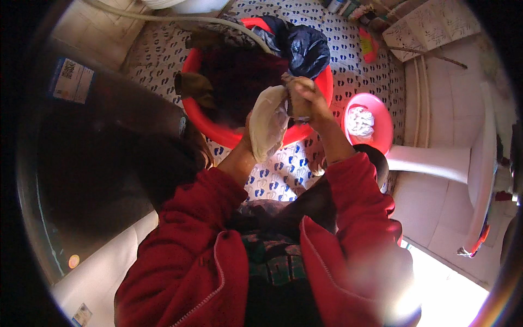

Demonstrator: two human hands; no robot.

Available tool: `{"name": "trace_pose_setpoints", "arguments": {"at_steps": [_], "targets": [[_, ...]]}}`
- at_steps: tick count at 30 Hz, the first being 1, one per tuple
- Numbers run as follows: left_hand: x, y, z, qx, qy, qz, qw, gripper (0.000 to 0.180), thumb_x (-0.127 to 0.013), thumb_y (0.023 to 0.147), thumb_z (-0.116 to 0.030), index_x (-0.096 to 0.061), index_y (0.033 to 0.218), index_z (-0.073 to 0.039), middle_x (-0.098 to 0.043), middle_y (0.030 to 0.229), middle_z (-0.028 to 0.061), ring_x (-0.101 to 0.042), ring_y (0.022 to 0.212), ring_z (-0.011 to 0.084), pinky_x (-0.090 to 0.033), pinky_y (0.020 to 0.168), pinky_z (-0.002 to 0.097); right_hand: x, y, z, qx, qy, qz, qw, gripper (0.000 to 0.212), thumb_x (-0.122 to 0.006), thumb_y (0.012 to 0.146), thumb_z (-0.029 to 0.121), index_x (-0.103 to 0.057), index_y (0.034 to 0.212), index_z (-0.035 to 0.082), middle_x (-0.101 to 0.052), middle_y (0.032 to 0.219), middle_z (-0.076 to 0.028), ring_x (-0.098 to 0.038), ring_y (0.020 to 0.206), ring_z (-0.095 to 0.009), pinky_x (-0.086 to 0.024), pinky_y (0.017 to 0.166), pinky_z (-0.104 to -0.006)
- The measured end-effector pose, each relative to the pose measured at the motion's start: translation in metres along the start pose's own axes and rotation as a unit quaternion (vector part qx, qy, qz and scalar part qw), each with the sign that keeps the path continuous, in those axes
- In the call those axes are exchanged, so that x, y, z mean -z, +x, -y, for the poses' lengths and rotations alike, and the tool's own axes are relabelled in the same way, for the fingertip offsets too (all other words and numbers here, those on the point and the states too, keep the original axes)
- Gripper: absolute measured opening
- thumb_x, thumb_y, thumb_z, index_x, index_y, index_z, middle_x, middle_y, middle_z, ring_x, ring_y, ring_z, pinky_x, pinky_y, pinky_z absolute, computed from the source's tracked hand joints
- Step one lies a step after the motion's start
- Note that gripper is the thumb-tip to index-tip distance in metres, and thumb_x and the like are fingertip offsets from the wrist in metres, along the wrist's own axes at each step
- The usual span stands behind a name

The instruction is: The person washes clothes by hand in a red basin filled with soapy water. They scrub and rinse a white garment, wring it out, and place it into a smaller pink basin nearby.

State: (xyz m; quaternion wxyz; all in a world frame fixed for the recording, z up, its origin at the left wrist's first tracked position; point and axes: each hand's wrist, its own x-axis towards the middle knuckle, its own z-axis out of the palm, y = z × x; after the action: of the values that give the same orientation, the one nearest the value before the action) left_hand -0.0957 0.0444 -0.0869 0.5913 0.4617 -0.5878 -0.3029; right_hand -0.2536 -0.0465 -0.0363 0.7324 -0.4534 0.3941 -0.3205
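Observation:
A pale cream, shoe-shaped thing (268, 122) is held upright over the near rim of a red tub (324, 87). My left hand (247, 143) grips it from its left side, with most of the fingers hidden behind it. Just to the right, my right hand (310, 94) is closed on a tan piece (299, 105) that touches the cream thing's edge. Whether the two are one item I cannot tell. Behind them, dark maroon cloth (234, 82) fills the tub, and an olive cloth (196, 90) hangs over its left rim.
A black plastic bag (308, 50) lies on the tub's far right rim. A pale hose (218, 20) reaches over the tub. To the right stand a pink basin (384, 122) with white cloth (360, 121) and a white sink pedestal (427, 162). A dark appliance (103, 147) is left.

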Motion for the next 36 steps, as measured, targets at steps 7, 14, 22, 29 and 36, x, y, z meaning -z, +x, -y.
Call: {"name": "trace_pose_setpoints", "arguments": {"at_steps": [7,14,22,29,36], "targets": [[0.006,0.0,0.003,0.219,-0.572,-0.035,0.79,0.04,-0.06,0.099,-0.032,-0.06,0.126,-0.003,-0.066,0.118,0.0111,-0.065,0.109,0.0232,-0.054,0.097,0.0375,0.016,-0.035,-0.048,-0.108,0.195,0.193,0.956,0.075,-0.072,0.09,0.045,-0.045,0.147,0.006,-0.062,0.132,-0.017,-0.067,0.112,-0.031,-0.055,0.099,-0.0433],[0.01,-0.021,0.023,0.368,-0.632,-0.104,0.674,0.034,-0.05,0.104,-0.031,-0.064,0.122,-0.006,-0.068,0.111,0.0145,-0.069,0.098,0.0286,-0.059,0.088,0.0415,-0.006,-0.035,-0.057,-0.244,0.201,0.185,0.93,0.056,-0.067,0.094,0.03,-0.052,0.142,0.005,-0.064,0.131,-0.017,-0.069,0.107,-0.031,-0.058,0.093,-0.0435],[0.0,-0.041,0.065,0.457,-0.638,0.002,0.62,0.06,-0.049,0.101,-0.057,-0.059,0.132,-0.006,-0.068,0.121,0.0114,-0.066,0.106,0.0304,-0.055,0.096,0.0425,0.011,-0.037,-0.074,-0.27,0.243,0.235,0.902,0.061,-0.067,0.093,0.033,-0.052,0.144,0.003,-0.063,0.134,-0.018,-0.066,0.116,-0.032,-0.054,0.1,-0.045],[0.006,-0.045,0.063,0.45,-0.655,-0.084,0.602,0.094,-0.04,0.094,-0.08,-0.045,0.148,-0.004,-0.051,0.149,0.0238,-0.054,0.134,0.0386,-0.043,0.114,0.052,-0.038,-0.056,-0.051,-0.229,0.066,0.346,0.907,0.073,-0.079,0.079,0.029,-0.053,0.143,0.004,-0.062,0.13,-0.014,-0.061,0.117,-0.025,-0.048,0.102,-0.0373],[0.019,-0.038,0.041,0.315,-0.711,-0.082,0.624,0.1,-0.034,0.095,-0.081,-0.027,0.16,-0.005,-0.038,0.161,0.0173,-0.044,0.144,0.0364,-0.038,0.119,0.0506,-0.02,-0.049,0.021,-0.078,-0.062,0.148,0.984,0.078,-0.085,0.075,0.028,-0.053,0.143,0.003,-0.063,0.134,-0.015,-0.061,0.12,-0.023,-0.048,0.106,-0.0382]]}}
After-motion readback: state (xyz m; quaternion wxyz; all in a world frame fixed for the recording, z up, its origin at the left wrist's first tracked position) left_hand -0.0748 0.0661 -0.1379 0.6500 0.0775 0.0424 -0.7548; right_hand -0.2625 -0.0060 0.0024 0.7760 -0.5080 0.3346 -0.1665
